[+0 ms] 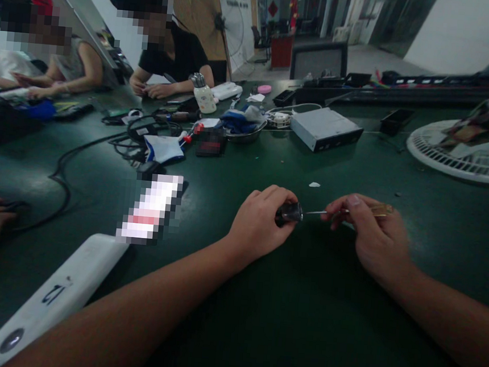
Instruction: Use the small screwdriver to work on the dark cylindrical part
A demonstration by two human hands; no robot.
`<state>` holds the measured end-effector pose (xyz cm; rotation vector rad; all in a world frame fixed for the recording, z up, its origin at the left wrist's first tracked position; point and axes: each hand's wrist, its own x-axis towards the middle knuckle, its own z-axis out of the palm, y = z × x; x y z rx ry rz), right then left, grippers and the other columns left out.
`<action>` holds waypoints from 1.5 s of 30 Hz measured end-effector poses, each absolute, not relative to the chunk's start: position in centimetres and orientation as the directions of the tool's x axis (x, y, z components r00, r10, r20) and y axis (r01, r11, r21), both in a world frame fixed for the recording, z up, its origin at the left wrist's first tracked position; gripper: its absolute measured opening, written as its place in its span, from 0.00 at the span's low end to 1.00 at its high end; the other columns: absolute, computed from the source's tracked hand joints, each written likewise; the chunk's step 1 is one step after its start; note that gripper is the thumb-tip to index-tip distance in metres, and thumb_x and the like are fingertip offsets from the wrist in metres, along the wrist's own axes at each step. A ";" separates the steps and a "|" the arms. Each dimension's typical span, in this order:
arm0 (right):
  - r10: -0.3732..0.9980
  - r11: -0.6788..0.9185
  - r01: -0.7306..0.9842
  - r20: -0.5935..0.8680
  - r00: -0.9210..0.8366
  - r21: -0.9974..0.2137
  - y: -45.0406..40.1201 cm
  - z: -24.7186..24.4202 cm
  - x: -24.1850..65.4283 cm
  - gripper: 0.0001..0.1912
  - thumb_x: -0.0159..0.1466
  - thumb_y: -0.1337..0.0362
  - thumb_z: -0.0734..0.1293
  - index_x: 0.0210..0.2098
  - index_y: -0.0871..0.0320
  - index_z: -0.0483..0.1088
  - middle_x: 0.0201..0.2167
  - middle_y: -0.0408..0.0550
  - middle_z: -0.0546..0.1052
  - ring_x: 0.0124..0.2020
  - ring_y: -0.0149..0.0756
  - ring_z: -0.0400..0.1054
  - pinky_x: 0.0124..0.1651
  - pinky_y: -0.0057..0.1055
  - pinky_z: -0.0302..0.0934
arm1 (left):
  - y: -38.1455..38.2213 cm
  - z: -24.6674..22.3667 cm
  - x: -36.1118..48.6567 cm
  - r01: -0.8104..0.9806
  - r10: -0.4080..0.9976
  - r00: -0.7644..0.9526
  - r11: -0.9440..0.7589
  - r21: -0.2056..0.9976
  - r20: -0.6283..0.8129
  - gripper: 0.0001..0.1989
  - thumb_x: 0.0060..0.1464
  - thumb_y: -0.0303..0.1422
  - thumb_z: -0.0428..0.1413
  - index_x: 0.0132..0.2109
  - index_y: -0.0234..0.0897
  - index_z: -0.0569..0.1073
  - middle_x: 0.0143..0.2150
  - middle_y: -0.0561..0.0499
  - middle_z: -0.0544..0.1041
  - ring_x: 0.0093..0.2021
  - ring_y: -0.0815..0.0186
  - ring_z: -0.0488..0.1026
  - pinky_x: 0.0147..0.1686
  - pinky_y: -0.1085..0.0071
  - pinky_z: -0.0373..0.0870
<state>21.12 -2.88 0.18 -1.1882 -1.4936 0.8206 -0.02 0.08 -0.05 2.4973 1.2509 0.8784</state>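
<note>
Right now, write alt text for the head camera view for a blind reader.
Left hand grips a dark handle whose metal shaft reaches the right hand, which holds a brass-coloured piece, above a dark green workbench. A person in black sits beyond.

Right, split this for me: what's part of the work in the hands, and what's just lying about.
In use:
left hand gripping a glossy black cylindrical part
right hand holding a thin steel-shafted tool with amber handle

Lying about:
flat grey metal box
round white plastic fan grille
coiled black cable
</note>
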 end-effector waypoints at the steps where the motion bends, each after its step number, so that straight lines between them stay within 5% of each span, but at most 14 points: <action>1: 0.956 0.286 0.258 0.294 -0.011 -0.923 -2.9 0.2 21.1 0.21 0.72 0.52 0.59 0.31 0.55 0.76 0.30 0.48 0.79 0.30 0.35 0.71 0.33 0.35 0.66 | 0.1 0.0 0.0 0.655 0.783 0.460 -0.618 0.435 0.418 0.12 0.52 0.29 0.61 0.45 0.39 0.72 0.44 0.50 0.77 0.44 0.62 0.73 0.43 0.64 0.68; 27: 0.975 0.218 0.195 0.223 -0.001 -0.956 -2.8 0.7 20.8 0.20 0.71 0.53 0.61 0.31 0.56 0.76 0.28 0.48 0.79 0.26 0.33 0.71 0.28 0.31 0.66 | 0.0 0.2 0.0 0.666 0.782 0.471 -0.619 0.417 0.408 0.11 0.54 0.29 0.60 0.45 0.39 0.72 0.44 0.49 0.77 0.44 0.62 0.73 0.42 0.64 0.68; 35: 0.972 0.233 0.039 0.231 -0.048 -0.972 -2.8 0.3 20.9 0.18 0.71 0.53 0.61 0.35 0.58 0.76 0.32 0.50 0.80 0.31 0.37 0.74 0.30 0.32 0.66 | 0.1 0.0 0.0 0.658 0.779 0.461 -0.622 0.424 0.425 0.12 0.53 0.28 0.60 0.45 0.38 0.72 0.43 0.50 0.77 0.43 0.63 0.73 0.41 0.65 0.68; 45: 0.976 0.206 0.147 0.193 -0.097 -0.967 -2.8 0.8 20.8 0.20 0.72 0.53 0.60 0.30 0.56 0.75 0.28 0.48 0.79 0.27 0.33 0.73 0.28 0.30 0.66 | 0.0 0.1 0.1 0.659 0.781 0.454 -0.618 0.428 0.430 0.11 0.53 0.28 0.60 0.45 0.39 0.72 0.43 0.49 0.77 0.44 0.62 0.73 0.42 0.64 0.69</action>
